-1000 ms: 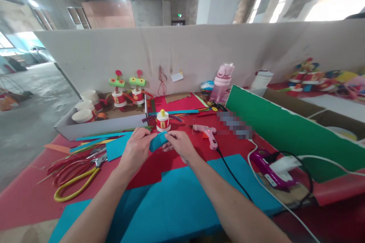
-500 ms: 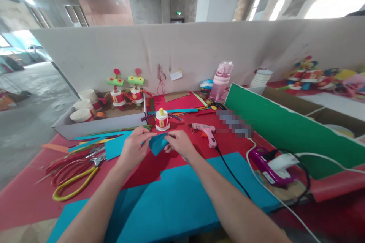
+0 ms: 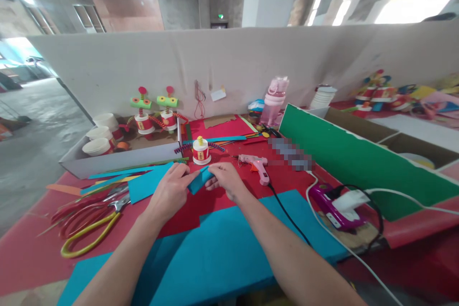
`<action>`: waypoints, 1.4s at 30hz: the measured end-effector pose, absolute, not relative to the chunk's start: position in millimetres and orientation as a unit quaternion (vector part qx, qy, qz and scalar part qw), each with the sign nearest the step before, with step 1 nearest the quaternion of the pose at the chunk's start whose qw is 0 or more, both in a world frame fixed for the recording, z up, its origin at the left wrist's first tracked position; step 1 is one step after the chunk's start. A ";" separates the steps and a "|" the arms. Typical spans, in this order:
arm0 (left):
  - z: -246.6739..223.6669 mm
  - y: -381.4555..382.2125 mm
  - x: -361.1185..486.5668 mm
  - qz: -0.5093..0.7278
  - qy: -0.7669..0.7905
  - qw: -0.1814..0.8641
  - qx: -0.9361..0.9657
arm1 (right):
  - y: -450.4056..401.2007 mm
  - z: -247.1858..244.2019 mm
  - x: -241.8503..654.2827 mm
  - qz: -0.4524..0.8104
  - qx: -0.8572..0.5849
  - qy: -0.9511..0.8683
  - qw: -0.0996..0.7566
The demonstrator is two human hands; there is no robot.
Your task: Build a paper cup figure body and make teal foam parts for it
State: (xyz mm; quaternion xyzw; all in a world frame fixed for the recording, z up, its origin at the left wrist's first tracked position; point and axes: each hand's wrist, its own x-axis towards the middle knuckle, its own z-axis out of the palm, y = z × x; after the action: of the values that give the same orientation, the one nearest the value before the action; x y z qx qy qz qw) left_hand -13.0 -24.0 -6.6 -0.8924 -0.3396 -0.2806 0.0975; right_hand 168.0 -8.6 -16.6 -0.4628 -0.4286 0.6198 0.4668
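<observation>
Between my two hands a small piece of blue paper (image 3: 199,180) is curled into a tube. My left hand (image 3: 174,186) grips its left end, fingers bent. At its right end my right hand (image 3: 225,179) pinches the edge. Just beyond them stands a paper-cup figure (image 3: 202,151) with a red and white body, a yellow knob on top and dark coiled paper arms. To the right of my right hand lies a pink glue gun (image 3: 256,165), its black cord running toward me. A flat blue sheet (image 3: 148,184) lies left of my left hand.
Scissors with yellow and red handles (image 3: 91,236) lie at left. Behind them a white box (image 3: 125,155) holds cups and two finished figures (image 3: 144,123). A large blue sheet (image 3: 215,248) covers the front. At right are a purple power strip (image 3: 333,213), a green board (image 3: 330,162) and a pink bottle (image 3: 274,103).
The blue paper has gone from a loosely bent, flared piece to a tighter, narrower roll between my fingers. The whole view has shifted slightly.
</observation>
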 end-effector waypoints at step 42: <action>-3.0 -17.5 -30.5 -0.465 -0.457 -0.100 -0.751 | -2.0 -20.9 172.4 0.504 -0.408 -0.414 0.639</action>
State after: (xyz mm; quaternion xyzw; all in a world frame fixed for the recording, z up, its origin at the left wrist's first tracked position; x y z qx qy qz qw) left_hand -30.5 -17.5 -3.0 -0.7513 -0.4573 -0.4654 -0.0996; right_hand 172.4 -2.0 -20.9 -0.4079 -0.4138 0.5041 0.6390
